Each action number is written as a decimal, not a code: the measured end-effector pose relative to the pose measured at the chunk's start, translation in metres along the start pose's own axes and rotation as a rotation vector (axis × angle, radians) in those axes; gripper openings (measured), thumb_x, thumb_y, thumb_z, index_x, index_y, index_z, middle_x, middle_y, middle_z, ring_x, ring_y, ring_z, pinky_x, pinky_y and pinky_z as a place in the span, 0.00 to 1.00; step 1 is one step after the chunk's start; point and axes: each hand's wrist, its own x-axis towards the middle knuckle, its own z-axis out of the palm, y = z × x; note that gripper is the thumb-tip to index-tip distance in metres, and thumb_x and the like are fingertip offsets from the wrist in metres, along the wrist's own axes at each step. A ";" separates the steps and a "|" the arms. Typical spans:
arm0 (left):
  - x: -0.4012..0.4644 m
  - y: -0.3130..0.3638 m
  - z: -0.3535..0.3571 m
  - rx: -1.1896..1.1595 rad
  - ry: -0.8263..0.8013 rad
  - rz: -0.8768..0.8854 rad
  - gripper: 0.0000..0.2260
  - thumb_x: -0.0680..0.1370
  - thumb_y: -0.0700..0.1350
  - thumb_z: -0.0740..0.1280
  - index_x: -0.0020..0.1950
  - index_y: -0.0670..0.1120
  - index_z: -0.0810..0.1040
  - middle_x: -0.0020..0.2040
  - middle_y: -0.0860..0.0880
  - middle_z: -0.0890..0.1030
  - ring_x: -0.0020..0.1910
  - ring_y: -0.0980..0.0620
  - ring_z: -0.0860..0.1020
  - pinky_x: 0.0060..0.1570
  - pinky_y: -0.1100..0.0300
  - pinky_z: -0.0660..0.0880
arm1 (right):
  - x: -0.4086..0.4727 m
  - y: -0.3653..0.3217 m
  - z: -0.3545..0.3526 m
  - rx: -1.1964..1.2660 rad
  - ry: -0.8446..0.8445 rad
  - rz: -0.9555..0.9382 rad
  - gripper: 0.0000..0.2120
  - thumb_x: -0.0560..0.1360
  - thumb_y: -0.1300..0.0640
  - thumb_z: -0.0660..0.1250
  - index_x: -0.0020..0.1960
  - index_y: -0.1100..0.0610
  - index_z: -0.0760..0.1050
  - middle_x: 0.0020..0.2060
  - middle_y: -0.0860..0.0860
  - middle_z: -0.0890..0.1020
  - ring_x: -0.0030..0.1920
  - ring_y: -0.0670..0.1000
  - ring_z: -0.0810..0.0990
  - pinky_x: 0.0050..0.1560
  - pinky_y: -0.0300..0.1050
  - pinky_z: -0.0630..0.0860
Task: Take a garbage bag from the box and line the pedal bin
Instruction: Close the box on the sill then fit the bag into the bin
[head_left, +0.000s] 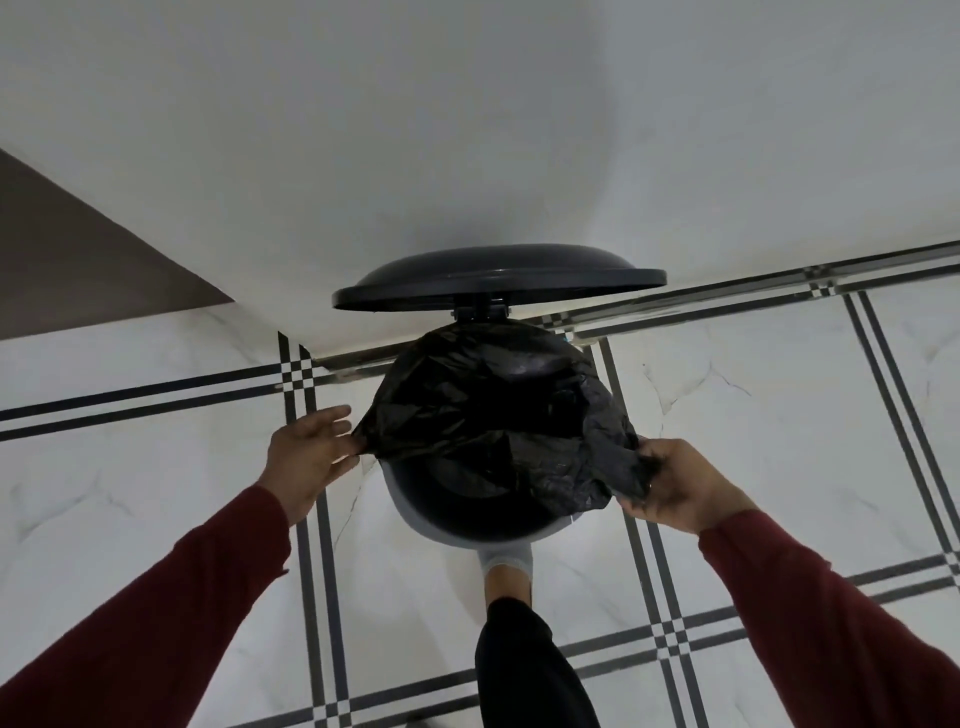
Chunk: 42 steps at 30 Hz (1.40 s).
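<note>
Bag (483, 415) fitting over bin (457, 525) rim, lid (498, 278) raised.
Far rim appears covered; near rim bare. Left hand (306, 457) pinches one bag edge, right hand (675, 486) grips bunched edge. Foot (506, 571) likely holds pedal. Next: stretch edge over near rim.

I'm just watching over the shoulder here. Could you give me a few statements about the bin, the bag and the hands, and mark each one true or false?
1. The bin's lid is up. True.
2. Only one hand holds the black bag. False: the left hand and the right hand each grip an edge.
3. The bag already covers the whole rim. False: the near rim of the bin is still bare.
4. A foot is at the bin's base. True.
</note>
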 end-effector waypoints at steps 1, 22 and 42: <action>-0.005 -0.006 0.003 0.054 0.067 0.000 0.16 0.74 0.35 0.76 0.60 0.45 0.81 0.51 0.45 0.85 0.46 0.51 0.86 0.43 0.59 0.81 | -0.001 0.009 0.000 0.003 0.013 -0.035 0.14 0.74 0.62 0.66 0.55 0.50 0.83 0.49 0.52 0.81 0.45 0.53 0.82 0.42 0.47 0.80; -0.046 0.000 0.038 -0.724 -0.056 -0.324 0.14 0.87 0.44 0.56 0.47 0.43 0.77 0.34 0.47 0.82 0.24 0.55 0.74 0.18 0.67 0.66 | -0.031 0.080 0.038 -0.283 0.295 -0.344 0.14 0.72 0.75 0.64 0.44 0.55 0.73 0.38 0.53 0.80 0.40 0.55 0.81 0.50 0.52 0.82; -0.074 -0.082 0.020 0.076 0.039 -0.156 0.09 0.76 0.34 0.74 0.56 0.40 0.82 0.46 0.42 0.87 0.41 0.50 0.86 0.36 0.62 0.81 | -0.021 0.115 0.052 0.010 0.082 -0.044 0.09 0.79 0.68 0.61 0.47 0.57 0.76 0.41 0.53 0.76 0.41 0.49 0.78 0.44 0.42 0.75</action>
